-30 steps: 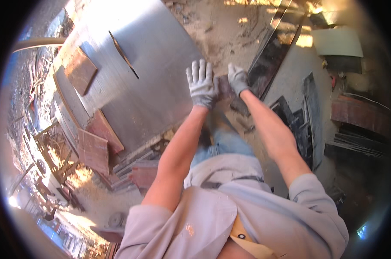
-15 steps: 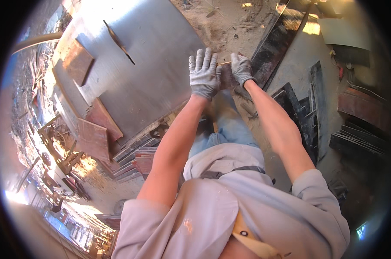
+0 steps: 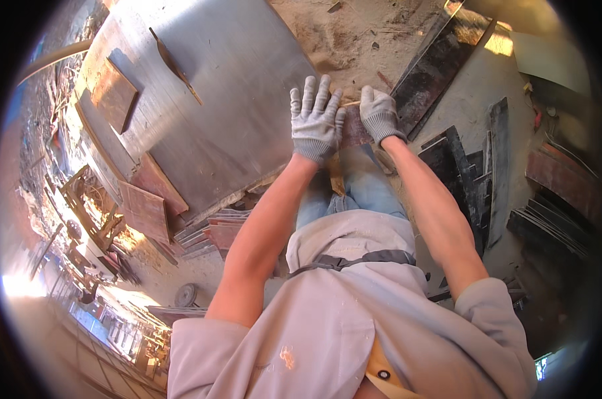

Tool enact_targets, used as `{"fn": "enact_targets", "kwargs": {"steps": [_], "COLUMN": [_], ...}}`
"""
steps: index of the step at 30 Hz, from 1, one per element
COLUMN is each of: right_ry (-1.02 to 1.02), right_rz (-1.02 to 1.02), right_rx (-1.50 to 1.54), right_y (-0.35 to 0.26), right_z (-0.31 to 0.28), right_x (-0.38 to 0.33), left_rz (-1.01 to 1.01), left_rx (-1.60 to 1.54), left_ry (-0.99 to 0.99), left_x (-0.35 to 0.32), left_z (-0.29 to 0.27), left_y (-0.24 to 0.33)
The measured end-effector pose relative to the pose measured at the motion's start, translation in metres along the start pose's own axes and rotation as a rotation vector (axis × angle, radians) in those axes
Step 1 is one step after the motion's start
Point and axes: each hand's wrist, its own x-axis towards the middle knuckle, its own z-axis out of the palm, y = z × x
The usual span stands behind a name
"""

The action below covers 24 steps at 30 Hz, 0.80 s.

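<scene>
My left hand (image 3: 314,121), in a grey knitted glove, lies flat with its fingers spread at the right edge of a large smooth grey sheet (image 3: 228,106). Its thumb side is against a small reddish-brown board (image 3: 354,129), which sits between my hands above my legs. In a matching glove, my right hand (image 3: 379,114) is closed at the board's right side. Its fingertips are hidden, but it appears to grip the board's edge. The board has a pale far edge, and its near part is over my jeans.
On the sheet lie a brown board piece (image 3: 113,95) and a thin dark strip (image 3: 173,65). More boards (image 3: 145,209) lean at its near left. Long dark planks (image 3: 440,73) and stacked dark panels (image 3: 550,223) are to the right. Sandy ground (image 3: 354,33) stretches beyond.
Both hands sit slightly lower in the picture as the view shifts. My right hand is a little farther right, and more of the board shows between the hands. Each hand keeps its shape.
</scene>
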Motion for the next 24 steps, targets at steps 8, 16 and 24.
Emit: {"fn": "enact_targets", "kwargs": {"steps": [8, 16, 24], "right_ry": [-0.041, 0.028, 0.2], "right_rz": [0.103, 0.148, -0.639], "right_rx": [0.054, 0.066, 0.578], "right_y": [0.011, 0.004, -0.063], "right_z": [0.012, -0.032, -0.123], "right_x": [-0.019, -0.08, -0.22], "left_rz": [0.048, 0.07, -0.414], "left_rx": [0.014, -0.08, -1.084], "left_ry": [0.074, 0.121, 0.318], "left_x": [-0.02, -0.06, -0.184], "left_z": [-0.009, -0.044, -0.168], "left_y": [0.003, 0.042, 0.099]}}
